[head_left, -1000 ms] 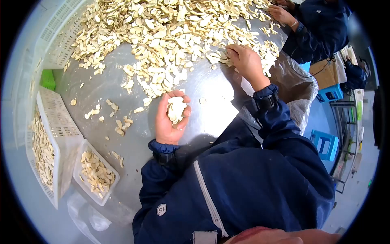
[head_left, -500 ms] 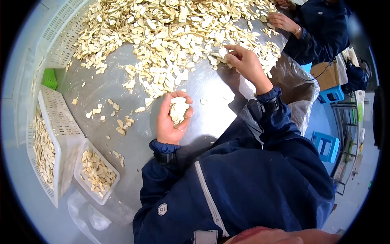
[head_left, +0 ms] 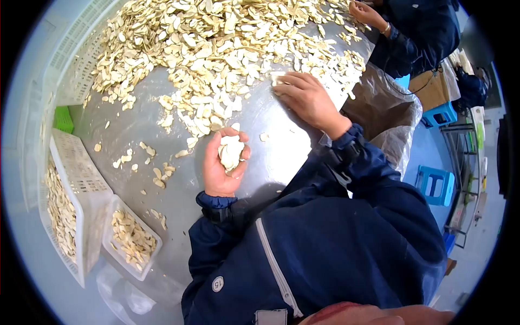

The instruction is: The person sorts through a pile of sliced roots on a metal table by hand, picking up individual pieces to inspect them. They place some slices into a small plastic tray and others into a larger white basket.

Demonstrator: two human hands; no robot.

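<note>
My left hand [head_left: 223, 168] is cupped, palm up, around a small stack of pale dried slices [head_left: 231, 153]. Its fingers curl over the edge of the stack. To the right, palm down, my right hand [head_left: 310, 101] has its fingers together and bent at the near edge of the pile. A pale slice [head_left: 277, 78] shows at those fingertips; whatever lies under the fingers is hidden. Beyond both hands spreads the large heap of dried slices [head_left: 211, 49] on the metal table [head_left: 179, 214].
A white perforated crate [head_left: 81, 168] with slices stands at left, beside a small white tray [head_left: 157, 252] of slices. A green block [head_left: 63, 119] is behind them. At right are a plastic-lined container [head_left: 398, 116], a blue stool [head_left: 435, 185] and a co-worker's hand [head_left: 369, 15].
My right hand has moved left and toward me, turning palm down, its fingers now covering the slices near their tips. My left hand keeps its stack. The view has shifted slightly.
</note>
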